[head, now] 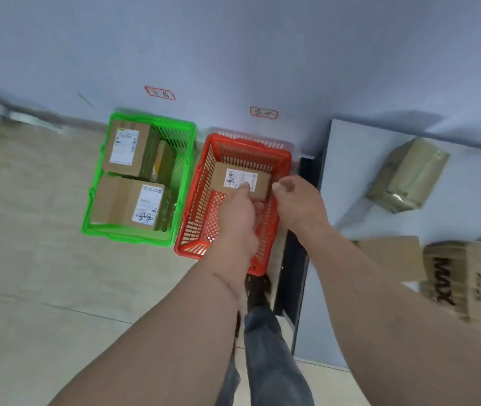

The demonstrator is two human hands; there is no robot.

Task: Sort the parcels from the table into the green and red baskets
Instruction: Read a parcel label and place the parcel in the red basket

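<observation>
A small brown parcel (235, 178) with a white label is low inside the red basket (201, 206) on the floor. My left hand (239, 213) grips its near edge, thumb on the label and fingers underneath. My right hand (299, 200) hovers loosely curled just beyond the parcel's right end and holds nothing. To the left, the green basket (95, 183) holds two large labelled boxes (129, 149) and a smaller one behind them. On the table (350, 177) at the right lie a greenish wrapped parcel (406, 175), a flat brown box (391, 256) and a printed carton (467, 279).
Both baskets stand on the tiled floor against a pale wall with two red-framed labels (263, 113) above them. The table's dark edge (295, 259) runs beside the red basket. My leg (265, 347) is below the hands. Open floor spreads to the left.
</observation>
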